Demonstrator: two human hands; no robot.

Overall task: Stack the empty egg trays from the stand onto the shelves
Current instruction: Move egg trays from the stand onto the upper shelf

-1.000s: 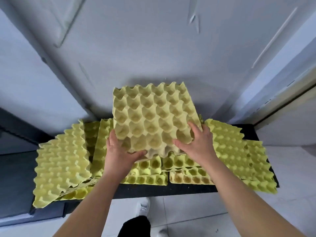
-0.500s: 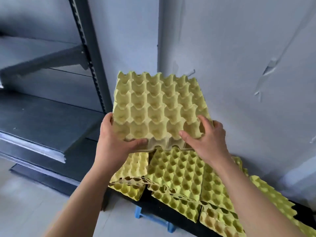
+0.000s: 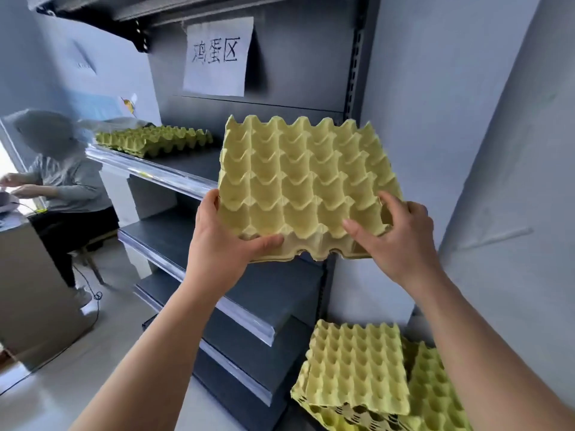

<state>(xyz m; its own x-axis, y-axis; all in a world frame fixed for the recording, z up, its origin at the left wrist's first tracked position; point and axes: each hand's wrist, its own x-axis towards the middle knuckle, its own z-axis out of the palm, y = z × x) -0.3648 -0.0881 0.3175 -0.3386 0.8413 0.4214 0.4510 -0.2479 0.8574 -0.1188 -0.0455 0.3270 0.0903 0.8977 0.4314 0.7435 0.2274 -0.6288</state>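
Observation:
I hold a yellow-green egg tray (image 3: 305, 181) flat in the air, in front of the dark grey shelf unit at about the height of its upper shelf (image 3: 174, 175). My left hand (image 3: 217, 241) grips the tray's near left corner, thumb on top. My right hand (image 3: 395, 237) grips the near right corner with its fingers over the rim. A low stack of egg trays (image 3: 155, 140) lies at the far left of that upper shelf. More egg trays (image 3: 357, 371) are piled on the stand at the lower right.
Below the upper shelf are further grey shelves (image 3: 249, 293). A paper sign (image 3: 217, 56) hangs on the unit's back panel. A grey wall (image 3: 482, 150) stands to the right. At the left a person (image 3: 59, 181) sits at a desk, with a cable on the floor.
The view has swung left and up from the stand to the shelf unit. Both hands have carried the tray up to the upper shelf's height, grips unchanged.

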